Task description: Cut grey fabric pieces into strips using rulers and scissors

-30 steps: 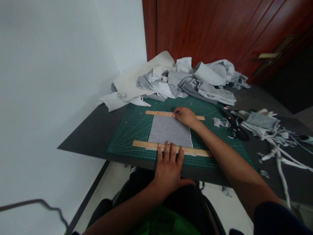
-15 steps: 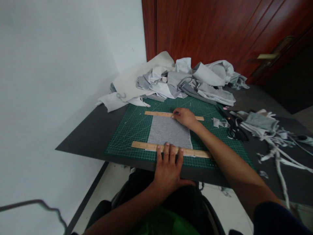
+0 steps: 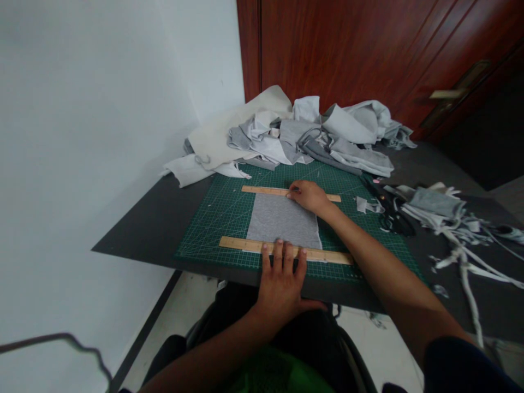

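A grey fabric piece (image 3: 282, 218) lies flat on a green cutting mat (image 3: 204, 234). Across its near edge runs a wooden ruler (image 3: 233, 242), and a second wooden ruler (image 3: 256, 189) spans its far edge. My left hand (image 3: 282, 281) rests with fingers spread on the near ruler, its thumb pointing right at the table's front edge. At the far ruler, my right hand (image 3: 309, 195) has thumb and fingers pinched together against the ruler and the fabric's edge. Whatever the pinch contains is hidden by the fingers.
White and grey fabric (image 3: 286, 136) is heaped at the back, before a brown door. Black-handled scissors (image 3: 395, 218) lie on the right beside small scraps (image 3: 366, 205). Further right sit more fabric scraps (image 3: 440, 204) and white strips (image 3: 470, 284). A white wall borders the left.
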